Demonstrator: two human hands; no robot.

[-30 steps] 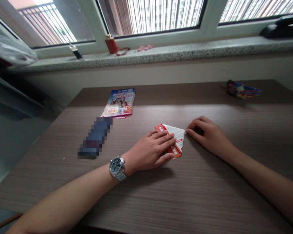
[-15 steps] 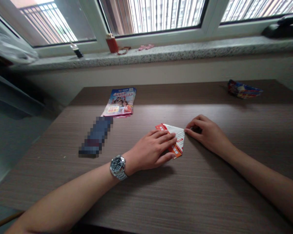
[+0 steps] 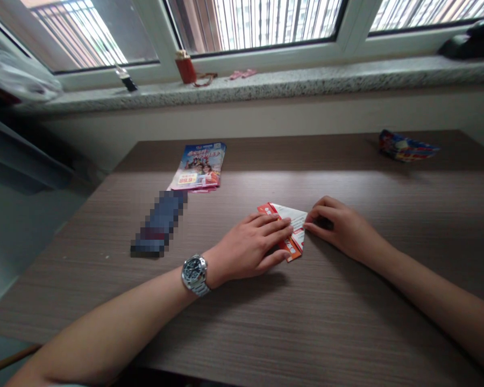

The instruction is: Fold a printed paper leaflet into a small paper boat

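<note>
A folded paper flyer (image 3: 297, 219), white with red and orange bands, lies on the table in front of me. My left hand (image 3: 254, 244) rests flat over its left part, fingers stretched out and slightly apart, hiding some of the print. At the flyer's right edge, my right hand (image 3: 339, 226) has thumb and forefinger brought together in a pinch on the paper. The other fingers of that hand are curled. A metal watch (image 3: 195, 270) sits on my left wrist.
A stack of colourful leaflets (image 3: 201, 166) lies at the back left, with a blurred-out dark object (image 3: 159, 226) nearer me. A folded colourful paper piece (image 3: 407, 148) stands at the back right. Beyond the table runs a stone windowsill (image 3: 298, 85) holding a red case (image 3: 185, 69).
My right hand has slid slightly towards me along the flyer's right edge, from its corner. My left hand stays flat on the paper. The view has shifted slightly.
</note>
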